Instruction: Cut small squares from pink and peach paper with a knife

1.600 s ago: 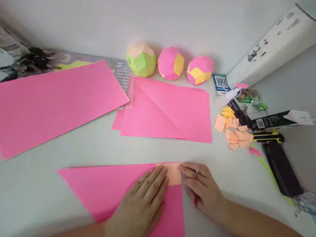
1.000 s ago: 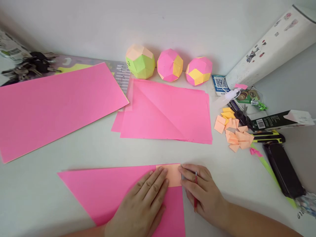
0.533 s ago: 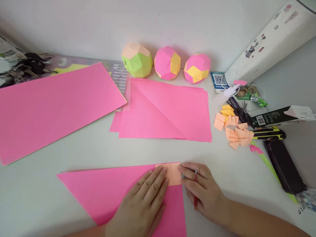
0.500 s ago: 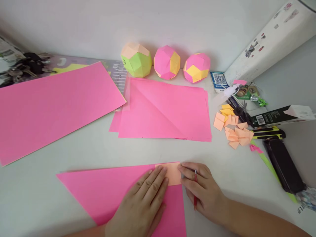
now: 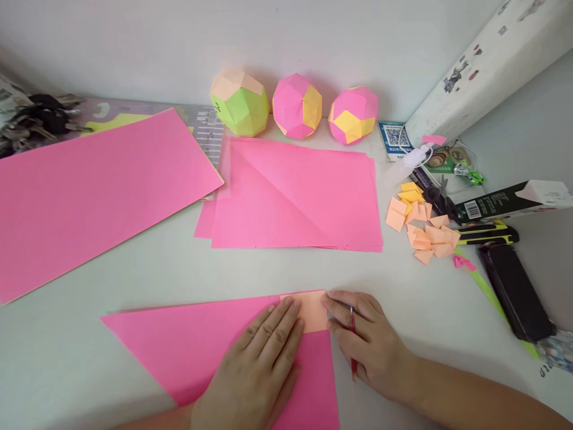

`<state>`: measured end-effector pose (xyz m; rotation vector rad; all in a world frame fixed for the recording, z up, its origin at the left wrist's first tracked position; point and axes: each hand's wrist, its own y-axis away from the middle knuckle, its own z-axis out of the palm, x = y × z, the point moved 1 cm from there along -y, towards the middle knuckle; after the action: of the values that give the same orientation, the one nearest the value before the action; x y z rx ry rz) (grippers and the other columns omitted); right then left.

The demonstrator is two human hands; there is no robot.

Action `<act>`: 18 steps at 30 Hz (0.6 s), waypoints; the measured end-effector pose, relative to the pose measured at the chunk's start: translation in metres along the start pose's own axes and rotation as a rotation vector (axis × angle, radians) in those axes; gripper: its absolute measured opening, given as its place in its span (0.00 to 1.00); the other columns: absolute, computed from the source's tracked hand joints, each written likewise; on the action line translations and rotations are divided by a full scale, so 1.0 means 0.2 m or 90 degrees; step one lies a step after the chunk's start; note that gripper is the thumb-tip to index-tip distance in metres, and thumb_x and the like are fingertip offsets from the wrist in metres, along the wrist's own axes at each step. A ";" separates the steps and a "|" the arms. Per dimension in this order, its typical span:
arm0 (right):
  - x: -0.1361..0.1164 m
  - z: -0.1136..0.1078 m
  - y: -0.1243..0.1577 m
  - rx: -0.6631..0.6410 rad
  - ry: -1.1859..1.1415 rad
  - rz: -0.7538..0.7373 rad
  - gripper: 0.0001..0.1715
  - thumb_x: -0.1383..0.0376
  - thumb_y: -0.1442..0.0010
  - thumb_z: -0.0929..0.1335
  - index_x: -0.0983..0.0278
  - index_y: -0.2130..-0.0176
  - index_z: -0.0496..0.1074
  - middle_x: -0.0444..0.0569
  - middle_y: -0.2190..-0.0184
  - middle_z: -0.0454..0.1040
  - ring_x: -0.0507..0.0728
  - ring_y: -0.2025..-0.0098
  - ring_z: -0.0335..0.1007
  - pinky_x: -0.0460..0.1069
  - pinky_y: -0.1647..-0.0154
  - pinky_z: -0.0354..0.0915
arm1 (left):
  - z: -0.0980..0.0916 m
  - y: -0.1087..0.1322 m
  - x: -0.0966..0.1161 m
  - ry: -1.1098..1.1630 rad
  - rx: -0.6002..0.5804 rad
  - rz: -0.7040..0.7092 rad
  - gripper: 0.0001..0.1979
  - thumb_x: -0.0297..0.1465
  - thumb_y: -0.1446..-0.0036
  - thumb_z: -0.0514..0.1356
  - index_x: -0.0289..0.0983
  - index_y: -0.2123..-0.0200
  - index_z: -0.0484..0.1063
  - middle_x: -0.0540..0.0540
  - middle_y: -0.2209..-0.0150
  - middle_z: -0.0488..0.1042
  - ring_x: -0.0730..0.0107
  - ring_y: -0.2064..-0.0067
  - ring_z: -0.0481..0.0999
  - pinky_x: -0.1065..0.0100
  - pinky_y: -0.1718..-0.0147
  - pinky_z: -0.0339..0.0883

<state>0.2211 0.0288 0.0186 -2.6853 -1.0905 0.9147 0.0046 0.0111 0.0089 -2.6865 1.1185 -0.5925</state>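
Note:
A peach paper rectangle (image 5: 314, 312) lies on a folded pink paper sheet (image 5: 192, 334), lined up with its upper right corner. My left hand (image 5: 259, 358) rests flat across both, fingers stretched together over the peach piece's left part. At the right edge of the peach piece, my right hand (image 5: 376, 346) touches the corner with its fingertips. A thin red pencil (image 5: 353, 352) is tucked between the fingers of that hand, pointing down toward me. The pink sheet's lower part is hidden under my left hand and forearm.
Behind lie stacked pink sheets (image 5: 290, 203) and a large pink sheet (image 5: 98, 203). Three paper balls (image 5: 297, 107) line the wall. To the right are folded paper pieces (image 5: 432, 239), scissors (image 5: 441, 203), a utility knife (image 5: 487, 233) and a black case (image 5: 514, 292).
The view has shifted slightly, so the background sits a little higher and to the left. Both hands, the peach piece and the pink sheet keep nearly the same positions relative to each other.

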 end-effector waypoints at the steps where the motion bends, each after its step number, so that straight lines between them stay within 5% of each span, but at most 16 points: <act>1: 0.00 0.00 0.00 -0.002 -0.001 0.001 0.10 0.77 0.43 0.63 0.67 0.62 0.70 0.60 0.50 0.74 0.63 0.43 0.63 0.59 0.54 0.67 | 0.00 0.00 0.00 -0.005 -0.003 0.003 0.18 0.28 0.38 0.52 0.27 0.48 0.67 0.33 0.44 0.68 0.51 0.38 0.61 0.54 0.41 0.58; 18: 0.00 0.01 -0.01 0.023 -0.003 -0.005 0.11 0.77 0.44 0.63 0.67 0.62 0.70 0.59 0.52 0.74 0.64 0.44 0.63 0.59 0.54 0.67 | 0.00 0.01 0.01 0.004 0.016 -0.013 0.17 0.27 0.39 0.53 0.25 0.50 0.69 0.29 0.46 0.68 0.44 0.40 0.63 0.48 0.45 0.63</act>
<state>0.2199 0.0297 0.0178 -2.6487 -1.0746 0.9315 0.0053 0.0092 0.0086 -2.6802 1.0794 -0.6135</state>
